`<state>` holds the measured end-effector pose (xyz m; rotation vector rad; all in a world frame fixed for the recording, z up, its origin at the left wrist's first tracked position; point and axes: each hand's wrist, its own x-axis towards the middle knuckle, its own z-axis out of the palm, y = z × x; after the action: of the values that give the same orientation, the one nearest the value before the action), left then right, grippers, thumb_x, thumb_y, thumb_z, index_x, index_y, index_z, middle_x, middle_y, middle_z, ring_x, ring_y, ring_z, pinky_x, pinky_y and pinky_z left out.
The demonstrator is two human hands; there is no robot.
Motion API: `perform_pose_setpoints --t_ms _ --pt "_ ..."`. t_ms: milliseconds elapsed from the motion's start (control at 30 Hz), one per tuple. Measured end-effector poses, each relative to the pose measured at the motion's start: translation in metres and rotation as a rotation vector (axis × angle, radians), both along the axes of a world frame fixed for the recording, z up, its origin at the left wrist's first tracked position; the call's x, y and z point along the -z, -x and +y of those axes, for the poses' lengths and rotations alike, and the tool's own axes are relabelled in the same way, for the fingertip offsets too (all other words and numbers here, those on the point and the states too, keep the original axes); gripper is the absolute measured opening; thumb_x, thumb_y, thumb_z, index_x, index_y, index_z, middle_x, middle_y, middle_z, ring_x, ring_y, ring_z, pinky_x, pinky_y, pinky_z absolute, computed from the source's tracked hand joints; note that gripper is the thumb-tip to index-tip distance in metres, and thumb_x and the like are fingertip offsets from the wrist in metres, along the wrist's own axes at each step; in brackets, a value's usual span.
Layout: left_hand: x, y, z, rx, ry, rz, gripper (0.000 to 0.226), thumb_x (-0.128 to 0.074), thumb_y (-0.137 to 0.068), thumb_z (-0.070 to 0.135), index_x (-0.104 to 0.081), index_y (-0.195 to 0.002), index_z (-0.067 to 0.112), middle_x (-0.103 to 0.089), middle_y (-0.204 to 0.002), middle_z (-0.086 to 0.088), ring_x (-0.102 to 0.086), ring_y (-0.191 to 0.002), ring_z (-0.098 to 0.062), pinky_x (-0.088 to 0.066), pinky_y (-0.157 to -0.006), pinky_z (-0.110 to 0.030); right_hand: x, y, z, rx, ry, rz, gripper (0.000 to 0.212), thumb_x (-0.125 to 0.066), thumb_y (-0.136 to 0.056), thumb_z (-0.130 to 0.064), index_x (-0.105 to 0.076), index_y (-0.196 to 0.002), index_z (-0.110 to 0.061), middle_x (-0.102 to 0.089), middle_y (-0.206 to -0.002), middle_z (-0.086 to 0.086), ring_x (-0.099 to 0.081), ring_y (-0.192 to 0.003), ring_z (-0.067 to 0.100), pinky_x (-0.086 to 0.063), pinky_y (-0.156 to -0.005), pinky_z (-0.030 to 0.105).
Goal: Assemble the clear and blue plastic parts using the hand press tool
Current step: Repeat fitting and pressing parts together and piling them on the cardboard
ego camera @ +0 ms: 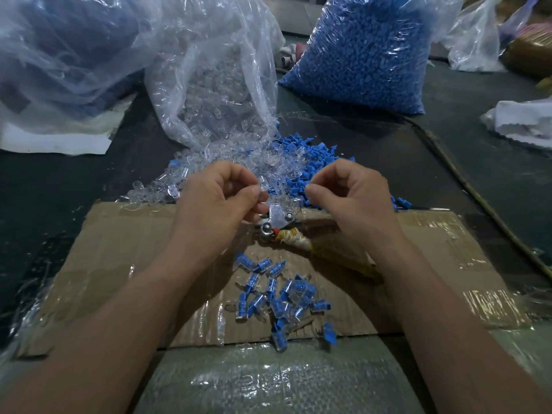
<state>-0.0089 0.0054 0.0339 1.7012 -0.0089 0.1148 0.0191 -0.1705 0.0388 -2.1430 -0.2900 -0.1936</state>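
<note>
My left hand (221, 201) pinches a small clear plastic part (264, 184) between thumb and fingertips, just above the metal head of the hand press tool (276, 221). My right hand (346, 198) hovers beside it with curled fingers, thumb and forefinger pressed together; whether they hold a blue part is hidden. The tool lies on the cardboard sheet (119, 264), its handle wrapped in yellow-white cord (294, 239). A heap of loose clear parts (209, 165) and loose blue parts (301, 156) lies just beyond my hands. Several assembled clear-and-blue pieces (277, 297) lie on the cardboard between my forearms.
An open bag of clear parts (209, 79) stands at the back centre, a sealed bag of blue parts (364, 49) to its right. A big crumpled plastic bag (59, 49) fills the back left. More bags and white paper (519, 115) lie far right. Bubble wrap (268, 380) covers the near edge.
</note>
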Motion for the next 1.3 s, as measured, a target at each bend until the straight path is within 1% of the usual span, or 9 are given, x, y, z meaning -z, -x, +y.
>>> perform_pose_setpoints --t_ms 233,467,633,700,867,1000,1067,1233,1300 --pt "0.004 0.001 -0.005 0.021 -0.066 -0.041 0.016 -0.065 -0.081 0.002 -0.059 -0.079 0.016 -0.068 -0.068 -0.005 -0.068 -0.060 -0.009 -0.053 -0.054 -0.015 -0.001 0.016 0.021 -0.158 -0.080 -0.105 0.018 -0.070 -0.077 -0.004 -0.061 -0.071 -0.019 -0.062 -0.067 -0.007 -0.060 -0.060 0.008 -0.050 -0.057 0.015" --pt "0.004 0.003 -0.007 0.045 -0.106 -0.068 0.024 -0.069 -0.076 0.001 -0.060 -0.076 0.023 -0.068 -0.069 0.012 -0.065 -0.056 0.000 -0.047 -0.051 -0.009 0.004 0.016 0.023 -0.158 -0.055 -0.164 0.015 -0.071 -0.077 -0.004 -0.062 -0.079 -0.015 -0.058 -0.065 -0.016 -0.058 -0.060 -0.004 -0.044 -0.056 0.008" --pt "0.003 0.002 -0.006 0.019 -0.126 -0.093 0.025 -0.071 -0.075 0.002 -0.061 -0.074 0.025 -0.068 -0.066 0.003 -0.067 -0.059 -0.005 -0.054 -0.057 -0.016 0.004 0.015 0.021 -0.195 0.022 -0.211 0.010 -0.073 -0.077 -0.010 -0.066 -0.084 -0.008 -0.056 -0.070 -0.019 -0.057 -0.062 -0.007 -0.044 -0.058 0.007" --pt "0.002 0.003 -0.007 0.034 -0.130 -0.088 0.025 -0.070 -0.076 0.000 -0.062 -0.076 0.024 -0.068 -0.065 0.004 -0.067 -0.059 -0.005 -0.053 -0.056 -0.014 0.004 0.015 0.021 -0.191 0.084 -0.242 0.010 -0.072 -0.077 -0.011 -0.066 -0.083 -0.007 -0.056 -0.070 -0.015 -0.055 -0.059 -0.005 -0.047 -0.059 0.012" --pt "0.000 0.005 -0.008 0.093 -0.053 -0.055 0.022 -0.063 -0.080 -0.005 -0.064 -0.081 0.017 -0.069 -0.064 0.001 -0.066 -0.057 -0.007 -0.052 -0.054 -0.014 0.004 0.013 0.018 -0.198 0.070 -0.216 0.017 -0.074 -0.074 -0.014 -0.069 -0.088 -0.006 -0.056 -0.072 -0.019 -0.056 -0.064 -0.006 -0.047 -0.065 0.010" --pt "-0.004 0.004 -0.006 0.133 0.084 0.011 0.019 -0.060 -0.080 -0.009 -0.063 -0.079 0.010 -0.068 -0.059 -0.002 -0.064 -0.052 -0.009 -0.051 -0.050 -0.016 0.002 0.013 0.019 -0.191 0.053 -0.325 0.020 -0.074 -0.071 -0.017 -0.070 -0.087 -0.006 -0.060 -0.079 -0.007 -0.057 -0.070 0.001 -0.048 -0.068 0.014" --pt "-0.005 0.004 -0.005 0.146 0.163 0.052 0.017 -0.059 -0.080 -0.009 -0.063 -0.079 0.008 -0.067 -0.059 -0.005 -0.063 -0.051 -0.012 -0.052 -0.049 -0.018 0.003 0.013 0.019 -0.205 0.000 -0.299 0.019 -0.074 -0.072 -0.016 -0.069 -0.088 -0.006 -0.061 -0.081 -0.006 -0.060 -0.073 0.009 -0.050 -0.069 0.016" --pt "-0.005 0.003 -0.002 0.166 0.209 0.093 0.009 -0.066 -0.067 0.006 -0.062 -0.075 0.008 -0.067 -0.058 -0.006 -0.063 -0.049 -0.013 -0.052 -0.047 -0.019 0.005 0.012 0.018 -0.279 -0.124 -0.183 0.018 -0.073 -0.072 -0.010 -0.067 -0.089 -0.012 -0.062 -0.079 -0.012 -0.063 -0.074 0.006 -0.051 -0.069 0.014" --pt "-0.004 0.002 -0.002 0.163 0.205 0.104 0.010 -0.067 -0.067 0.003 -0.061 -0.073 0.006 -0.065 -0.054 -0.006 -0.061 -0.045 -0.013 -0.050 -0.043 -0.019 0.005 0.012 0.018 -0.305 -0.116 -0.204 0.023 -0.074 -0.071 -0.010 -0.065 -0.091 -0.015 -0.062 -0.079 -0.012 -0.063 -0.075 0.005 -0.051 -0.070 0.014"
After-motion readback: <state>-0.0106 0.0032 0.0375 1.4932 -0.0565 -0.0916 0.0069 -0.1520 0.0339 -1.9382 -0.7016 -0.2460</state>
